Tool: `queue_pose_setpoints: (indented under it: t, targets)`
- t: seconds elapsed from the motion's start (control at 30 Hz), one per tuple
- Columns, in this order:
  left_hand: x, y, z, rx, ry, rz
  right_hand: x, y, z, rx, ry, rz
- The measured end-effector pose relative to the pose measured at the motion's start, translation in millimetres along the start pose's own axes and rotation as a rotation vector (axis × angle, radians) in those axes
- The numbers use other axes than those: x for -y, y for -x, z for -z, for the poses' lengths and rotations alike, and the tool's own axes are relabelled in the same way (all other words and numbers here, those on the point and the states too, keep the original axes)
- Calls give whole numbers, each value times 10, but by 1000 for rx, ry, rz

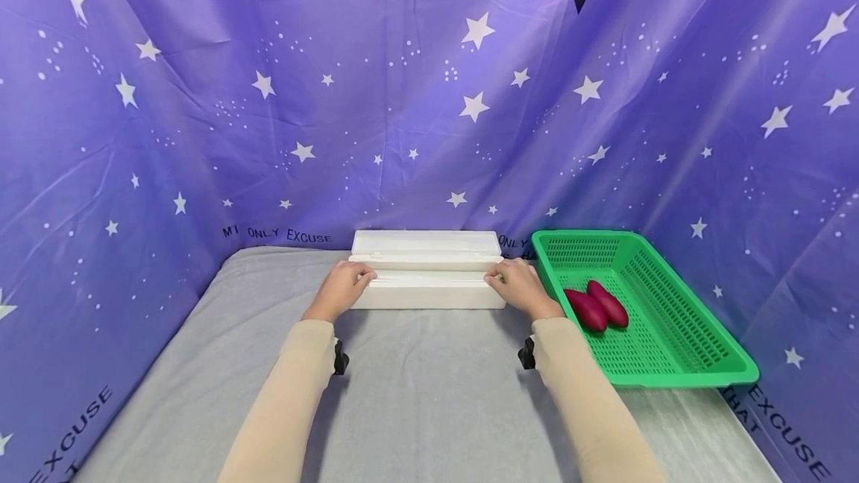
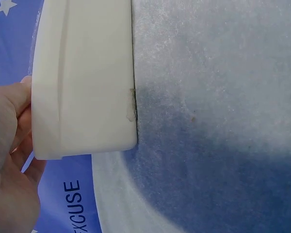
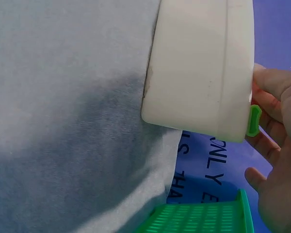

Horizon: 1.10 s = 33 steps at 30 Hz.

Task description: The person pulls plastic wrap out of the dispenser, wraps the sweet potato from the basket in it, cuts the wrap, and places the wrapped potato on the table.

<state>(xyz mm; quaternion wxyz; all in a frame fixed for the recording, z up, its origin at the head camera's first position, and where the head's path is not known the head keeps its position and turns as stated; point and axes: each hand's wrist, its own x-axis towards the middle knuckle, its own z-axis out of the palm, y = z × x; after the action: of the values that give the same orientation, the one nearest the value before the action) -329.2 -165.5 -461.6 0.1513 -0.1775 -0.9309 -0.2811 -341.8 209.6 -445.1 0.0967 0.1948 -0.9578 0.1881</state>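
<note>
A long white cling film dispenser lies across the far part of the table with its lid raised at the back. At its left end my left hand pinches the edge of the clear film between thumb and fingers. My right hand does the same at the right end. Film spans the box's top between both hands, though it is hard to make out. In the right wrist view a small green tab sticks out by the right fingers. The box front hides the fingertips in both wrist views.
Right of the dispenser stands a green plastic basket, close to my right forearm. Two red-skinned sweet potatoes lie in it. A grey cloth covers the table. Purple star-printed curtain encloses the back and sides.
</note>
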Motion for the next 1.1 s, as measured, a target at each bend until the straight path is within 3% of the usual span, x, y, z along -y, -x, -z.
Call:
queue_pose_setpoints:
  t: [0.27, 0.63, 0.9, 1.1]
  targets:
    - [5, -20, -21, -8, -7, 17, 7, -42, 10, 20, 12, 8]
    - [-14, -48, -10, 4, -6, 62, 42, -46, -35, -12, 63, 33]
    - [-35, -54, -2, 11, 21, 98, 38, -33, -37, -9, -4, 8]
    - [-49, -56, 4, 6, 31, 100, 18, -55, -12, 2, -35, 53]
